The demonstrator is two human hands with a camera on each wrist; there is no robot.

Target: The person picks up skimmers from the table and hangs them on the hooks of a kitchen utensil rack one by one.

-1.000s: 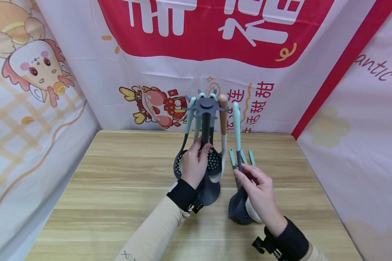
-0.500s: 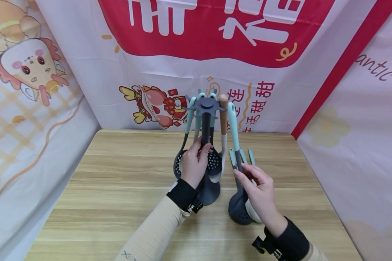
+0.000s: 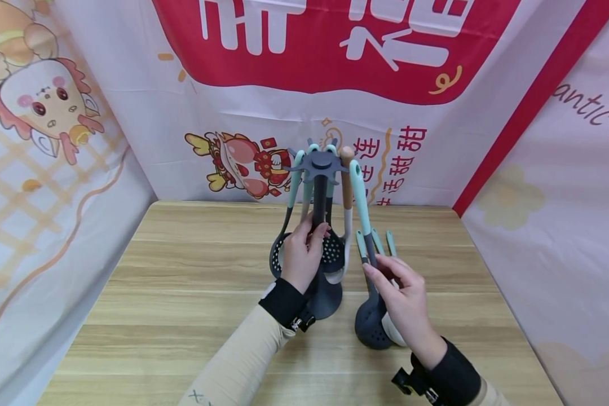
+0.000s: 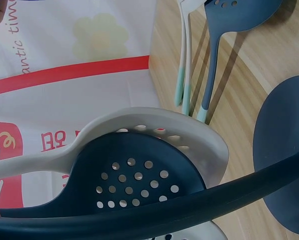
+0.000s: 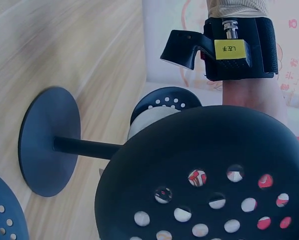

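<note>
Remotely, I had the fingers of the right hand (image 3: 405,296) pinching a mint-handled utensil (image 3: 363,221) by its shaft over the worktop (image 3: 198,265), right of the rack (image 3: 320,197). Its long axis stood near upright, handle end leaning left, just beside the rack's top, while the left hand (image 3: 300,258) gripped the rack's post.

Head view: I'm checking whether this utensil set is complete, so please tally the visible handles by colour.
Mint-green handles: 7 (3 on the rack, 1 on the utensil in the right hand, 3 on the table)
Tan handle: 1
Total visible: 8
</note>
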